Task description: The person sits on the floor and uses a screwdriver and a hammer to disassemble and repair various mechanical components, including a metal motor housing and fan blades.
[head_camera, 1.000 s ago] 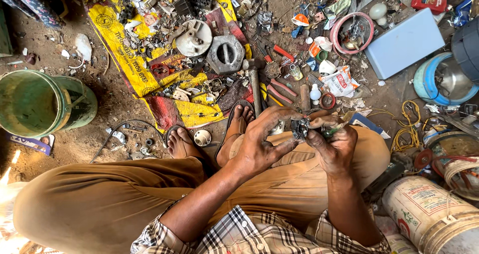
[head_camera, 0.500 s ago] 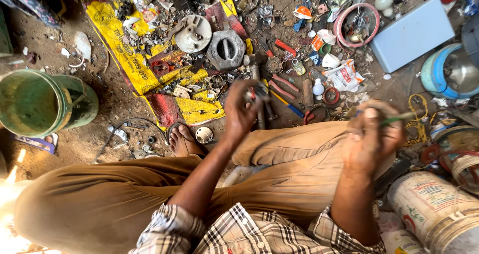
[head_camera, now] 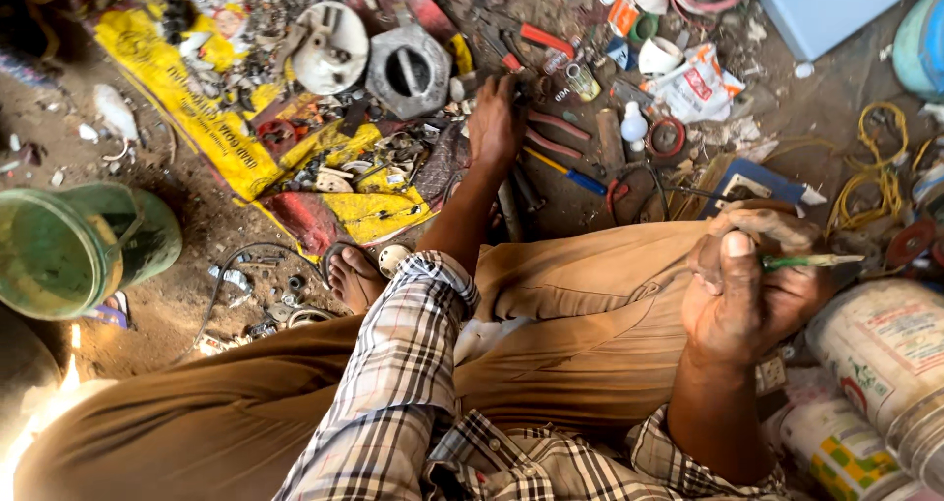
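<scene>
My left hand (head_camera: 495, 122) is stretched out over the ground, fingers down among small tools and parts near red-handled pliers (head_camera: 554, 127) and a grey round metal housing (head_camera: 408, 68); what its fingers touch is hidden. My right hand (head_camera: 752, 285) rests on my right knee, closed around a thin green-handled tool (head_camera: 811, 261) that points right. I sit cross-legged in tan trousers (head_camera: 580, 334), one bare foot (head_camera: 351, 277) showing.
A green bucket (head_camera: 69, 250) lies at the left. A yellow and red sheet (head_camera: 211, 132) carries scrap parts and a white round cover (head_camera: 329, 44). Yellow wire coils (head_camera: 870, 176), white tubs (head_camera: 885, 363), a blue box (head_camera: 836, 4) and packets crowd the right.
My hands were together at my lap, then parted. The left hand has reached further out to the tools on the ground; the right has stayed at the knee with the green tool.
</scene>
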